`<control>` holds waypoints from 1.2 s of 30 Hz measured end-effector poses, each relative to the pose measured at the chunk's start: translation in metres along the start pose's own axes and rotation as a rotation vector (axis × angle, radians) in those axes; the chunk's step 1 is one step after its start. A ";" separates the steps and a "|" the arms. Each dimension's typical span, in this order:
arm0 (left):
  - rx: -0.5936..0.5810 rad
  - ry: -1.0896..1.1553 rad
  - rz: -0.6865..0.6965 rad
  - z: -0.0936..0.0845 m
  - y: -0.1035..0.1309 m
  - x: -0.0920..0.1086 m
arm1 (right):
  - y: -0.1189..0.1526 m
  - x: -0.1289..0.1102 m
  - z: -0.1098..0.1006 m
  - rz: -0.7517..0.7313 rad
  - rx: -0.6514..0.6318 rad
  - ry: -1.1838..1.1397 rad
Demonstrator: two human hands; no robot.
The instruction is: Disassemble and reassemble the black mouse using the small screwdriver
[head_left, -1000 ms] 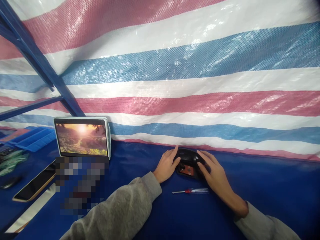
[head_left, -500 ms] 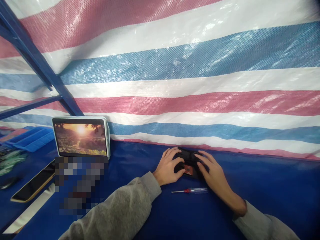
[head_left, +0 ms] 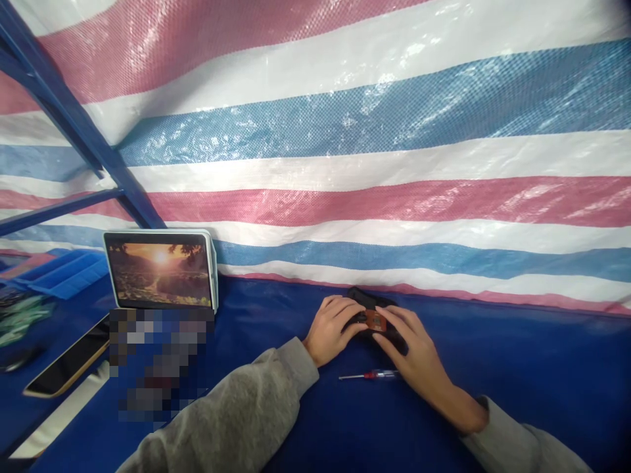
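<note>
A black plastic casing (head_left: 396, 340) with an orange-brown circuit board (head_left: 377, 320) in its middle rests on or just above the blue tabletop. It resembles an opened game controller, though its exact kind is unclear. On its left side, my left hand (head_left: 336, 328) has its fingers bent over the edge, the thumb close to the board. From the right, my right hand (head_left: 417, 345) pinches the board area between thumb and fingers. A screwdriver (head_left: 374, 375) with a clear and red handle lies in front of the casing, its handle end hidden behind my right hand.
A tablet (head_left: 158, 270) stands in a pale case at the left, with a phone (head_left: 69, 358) lying beside it. Further left are a blue compartment tray (head_left: 69, 272) and green pieces (head_left: 24, 318). Striped sheeting (head_left: 374, 203) hangs along the table's back edge.
The casing has turned, and its orange-brown board shows more and sits slightly higher in view. My right hand has shifted left and now covers the screwdriver's handle end. My left hand has barely moved.
</note>
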State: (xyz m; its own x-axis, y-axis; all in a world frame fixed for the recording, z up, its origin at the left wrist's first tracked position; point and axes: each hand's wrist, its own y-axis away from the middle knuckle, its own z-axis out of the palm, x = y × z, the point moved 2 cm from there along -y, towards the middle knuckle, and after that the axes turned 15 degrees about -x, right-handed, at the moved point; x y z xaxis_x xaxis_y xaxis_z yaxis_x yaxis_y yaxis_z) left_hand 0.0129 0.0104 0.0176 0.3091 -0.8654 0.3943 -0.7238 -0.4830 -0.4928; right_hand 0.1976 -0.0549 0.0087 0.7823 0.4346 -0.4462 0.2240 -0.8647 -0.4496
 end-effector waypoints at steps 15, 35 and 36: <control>0.036 0.137 -0.002 0.002 -0.001 0.000 | -0.006 0.001 -0.004 0.150 0.103 -0.107; 0.067 0.140 0.011 0.004 0.000 -0.001 | -0.002 0.003 -0.005 0.229 0.166 -0.234; 0.057 0.140 0.001 0.004 0.000 -0.001 | -0.002 0.002 -0.006 0.220 0.166 -0.233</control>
State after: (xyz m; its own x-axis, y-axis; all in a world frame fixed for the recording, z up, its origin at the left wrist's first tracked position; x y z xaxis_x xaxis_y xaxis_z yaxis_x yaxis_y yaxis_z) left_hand 0.0147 0.0106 0.0138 0.2162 -0.8411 0.4959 -0.6866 -0.4921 -0.5352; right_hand 0.2024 -0.0541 0.0129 0.6432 0.3054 -0.7022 -0.0471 -0.8995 -0.4344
